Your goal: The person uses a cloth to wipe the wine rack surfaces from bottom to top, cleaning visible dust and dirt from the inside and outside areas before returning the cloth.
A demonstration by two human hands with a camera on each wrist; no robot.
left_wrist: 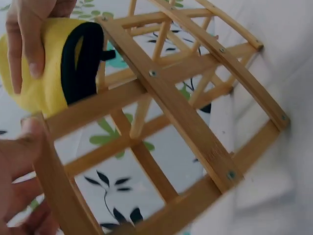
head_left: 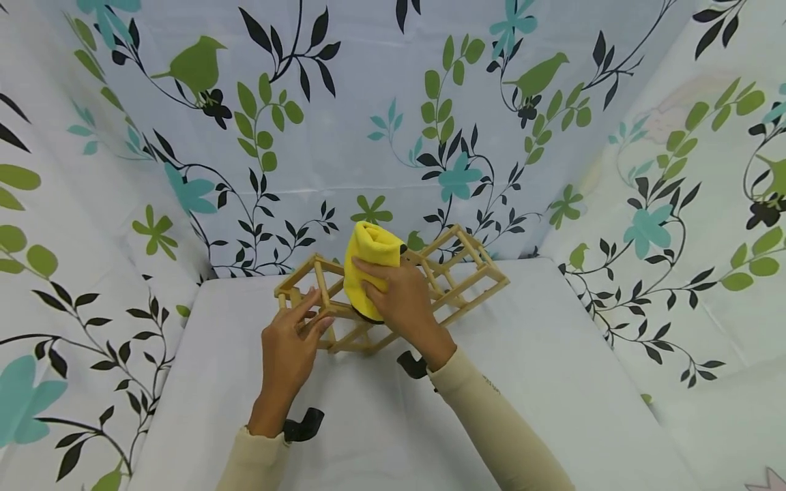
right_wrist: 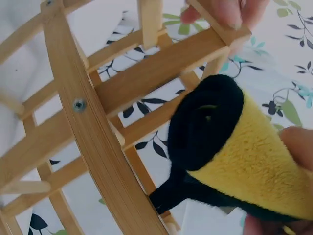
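Note:
A light wooden slatted rack point(head_left: 457, 296) stands across the far part of the white table, its bars joined by small screws. My left hand point(head_left: 288, 348) grips the rack's left end, thumb and fingers around a bar. In my right hand point(head_left: 402, 300) is a folded yellow cloth point(head_left: 374, 245) with a dark edge, held against or just in front of the rack's middle. The right wrist view shows the cloth point(right_wrist: 254, 161) rolled up, with its dark border point(right_wrist: 205, 122) near a slat; whether it touches the wood I cannot tell.
A white sheet covers the table point(head_left: 381, 423). Behind it hangs a patterned curtain point(head_left: 344, 136) with green birds and leaves, close to the rack's back. Similar cloth flanks both sides. Black wrist mounts point(head_left: 303, 424) sit at both wrists.

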